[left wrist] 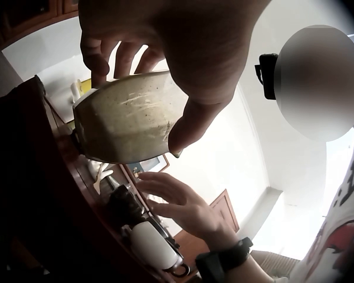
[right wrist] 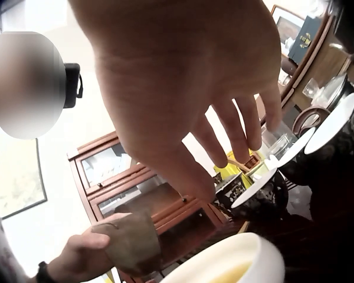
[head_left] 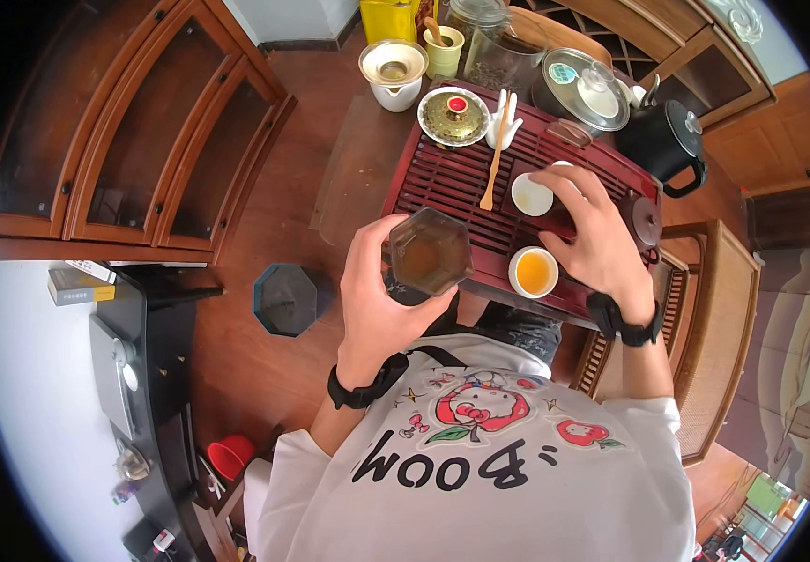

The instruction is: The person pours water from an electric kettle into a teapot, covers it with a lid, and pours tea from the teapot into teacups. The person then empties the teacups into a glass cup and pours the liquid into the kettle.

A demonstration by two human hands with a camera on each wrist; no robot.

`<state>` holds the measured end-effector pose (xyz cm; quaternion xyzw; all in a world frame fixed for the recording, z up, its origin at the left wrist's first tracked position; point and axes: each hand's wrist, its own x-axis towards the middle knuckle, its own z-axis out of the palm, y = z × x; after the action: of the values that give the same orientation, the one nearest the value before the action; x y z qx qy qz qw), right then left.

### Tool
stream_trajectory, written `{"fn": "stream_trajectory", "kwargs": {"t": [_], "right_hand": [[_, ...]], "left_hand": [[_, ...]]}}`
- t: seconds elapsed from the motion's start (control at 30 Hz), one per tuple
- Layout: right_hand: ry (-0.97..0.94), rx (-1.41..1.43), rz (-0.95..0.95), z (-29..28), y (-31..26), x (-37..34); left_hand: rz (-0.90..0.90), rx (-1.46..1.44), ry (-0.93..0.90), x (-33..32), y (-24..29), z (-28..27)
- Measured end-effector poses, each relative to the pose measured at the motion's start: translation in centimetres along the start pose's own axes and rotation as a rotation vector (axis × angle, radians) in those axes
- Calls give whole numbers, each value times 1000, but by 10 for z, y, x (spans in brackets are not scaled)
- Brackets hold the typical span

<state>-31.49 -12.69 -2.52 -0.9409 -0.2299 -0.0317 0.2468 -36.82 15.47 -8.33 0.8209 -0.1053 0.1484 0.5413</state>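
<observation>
Head view shows my left hand (head_left: 374,298) out over the near left edge of the slatted dark red tea tray (head_left: 442,178), gripping a faceted glass cup (head_left: 431,251) between my thumb on the near side and my fingers on the far side. Left wrist view shows the same grip, my thumb pressed to the cup's wall.

My right hand (head_left: 601,234) is over the right part of the tray, palm down, its fingers loosely stretched and parted, with nothing in their grasp. My fingertips overlap the rim of a white cup (head_left: 529,197), but I can't tell whether they touch it. Just beside my thumb, on the near side, a second white cup holds golden tea (head_left: 538,274). To the right of my hand is a small brown teapot (head_left: 646,221).

Further off on the tray, a wooden stick (head_left: 495,164) leans on a white hand-shaped stand (head_left: 508,126), with a patterned lidded bowl (head_left: 456,122) to its left. Beyond the right end of the tray is a black kettle (head_left: 662,140). Down on the floor, to my left, there is a dark octagonal bin (head_left: 285,300).
</observation>
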Motion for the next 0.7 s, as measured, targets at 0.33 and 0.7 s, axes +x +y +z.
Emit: {"fn": "stream_trajectory", "kwargs": {"t": [0.33, 0.7], "right_hand": [[-113, 158, 104, 28, -21, -60], [-37, 365, 143, 20, -22, -51]], "left_hand": [[42, -2, -39, 5, -1, 6], [32, 4, -74, -1, 1, 11]]}}
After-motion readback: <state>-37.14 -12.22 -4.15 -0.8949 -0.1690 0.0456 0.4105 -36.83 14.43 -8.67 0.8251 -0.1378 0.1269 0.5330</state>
